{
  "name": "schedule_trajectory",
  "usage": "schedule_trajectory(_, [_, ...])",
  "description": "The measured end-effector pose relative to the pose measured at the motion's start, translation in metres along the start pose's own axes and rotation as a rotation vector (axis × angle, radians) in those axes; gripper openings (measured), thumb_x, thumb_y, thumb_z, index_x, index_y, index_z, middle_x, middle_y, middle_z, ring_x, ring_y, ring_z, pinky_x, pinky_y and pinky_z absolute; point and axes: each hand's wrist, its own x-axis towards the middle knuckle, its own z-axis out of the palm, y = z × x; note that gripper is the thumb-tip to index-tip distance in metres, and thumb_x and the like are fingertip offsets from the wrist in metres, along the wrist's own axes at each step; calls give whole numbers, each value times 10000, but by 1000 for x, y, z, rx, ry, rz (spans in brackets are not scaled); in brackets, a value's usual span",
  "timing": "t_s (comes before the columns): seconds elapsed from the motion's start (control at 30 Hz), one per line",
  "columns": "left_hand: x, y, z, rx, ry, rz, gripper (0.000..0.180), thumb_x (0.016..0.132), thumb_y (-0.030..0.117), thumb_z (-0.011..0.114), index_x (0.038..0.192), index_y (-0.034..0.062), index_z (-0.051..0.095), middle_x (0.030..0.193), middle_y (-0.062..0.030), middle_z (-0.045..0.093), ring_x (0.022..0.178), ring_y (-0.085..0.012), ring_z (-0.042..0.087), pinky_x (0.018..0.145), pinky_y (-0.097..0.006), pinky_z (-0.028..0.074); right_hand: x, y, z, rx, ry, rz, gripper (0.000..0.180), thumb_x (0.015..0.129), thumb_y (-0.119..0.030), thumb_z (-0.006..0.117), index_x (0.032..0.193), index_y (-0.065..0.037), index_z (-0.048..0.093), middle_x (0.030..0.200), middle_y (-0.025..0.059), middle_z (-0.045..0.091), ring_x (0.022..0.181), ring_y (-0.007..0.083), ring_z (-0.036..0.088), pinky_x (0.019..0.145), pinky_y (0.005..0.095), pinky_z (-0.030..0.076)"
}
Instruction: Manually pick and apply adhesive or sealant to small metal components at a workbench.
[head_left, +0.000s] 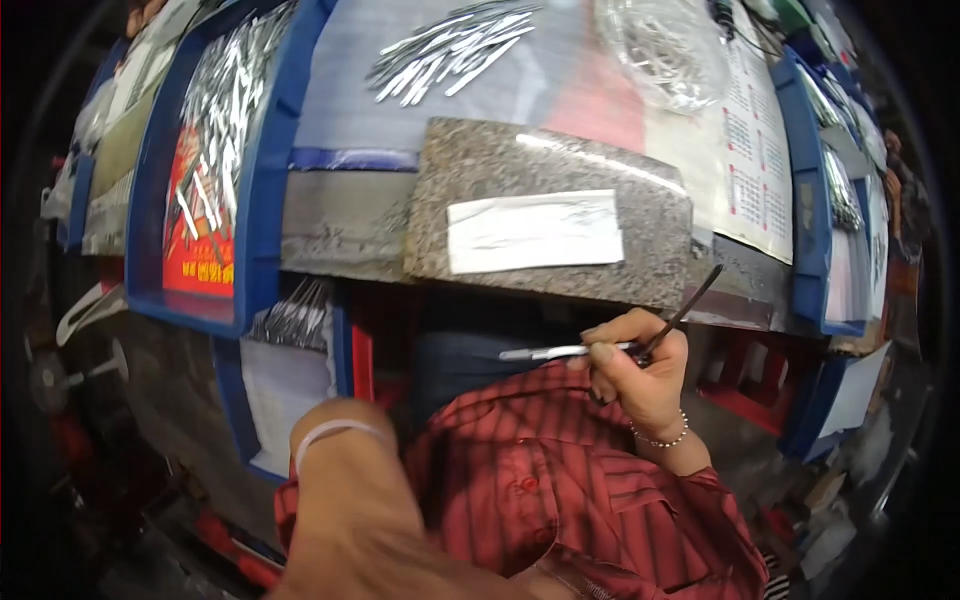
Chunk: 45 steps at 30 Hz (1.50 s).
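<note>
My right hand point(645, 368) is closed in front of the bench edge, above my lap. From its fingertips a slim silver metal piece point(545, 353) points left. A thin dark stick-like tool point(692, 308) passes between thumb and forefinger and slants up to the right; its kind is unclear. My left hand point(375, 540) is raised close to the camera at the lower left, with a pale band at the wrist. Its fingers are out of sight. Beyond my right hand, a white folded cloth or paper point(535, 232) lies on a speckled stone slab point(440, 165).
Left on the bench stands a blue bin point(262, 190) of silver pieces. A heap of similar pieces point(455, 50) lies at the back, beside a clear bag point(670, 55) of small parts. Another blue tray point(810, 200) is at right. A lower blue bin point(240, 400) sits below the bench.
</note>
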Motion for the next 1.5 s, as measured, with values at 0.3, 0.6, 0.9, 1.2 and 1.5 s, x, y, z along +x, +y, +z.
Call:
schedule_trajectory(0.3, [-16,-59,5,708,-270,2,385,727,45,753,1091,-17,642,937,-106,664,787,-242,631,690,-352,496,5,-24,-25,-89,65,-23,86,882,-20,657,956,20,638,797,115,714,530,40,567,444,171,415])
schedule_trajectory(0.6, [7,-89,-19,849,-98,66,252,692,-3,758,921,33,658,847,-78,627,773,-265,614,711,-368,443,42,-53,-16,-340,162,-676,354,1024,-270,416,1052,50,566,981,265,661,483,105,495,460,217,415])
schedule_trajectory(0.9, [1,-101,-21,940,-156,-10,230,699,55,710,924,51,659,872,-44,590,890,-238,606,829,-392,377,60,-70,16,-869,-235,-514,445,996,-353,488,1039,57,653,1005,212,692,841,307,718,691,344,578])
schedule_trajectory(1.2, [2,-102,-23,957,-190,-6,218,726,97,646,930,19,641,889,-58,567,950,-218,589,815,-401,393,48,-97,34,-1231,-240,-797,293,762,-52,696,1023,67,638,908,180,689,602,223,658,492,290,512])
schedule_trajectory(1.5, [-4,-104,-26,945,-171,-24,240,696,102,660,924,26,647,890,-57,587,891,-232,602,798,-392,376,53,-78,12,-950,-313,-890,337,748,-50,700,1061,59,636,1027,217,687,612,247,659,473,295,510])
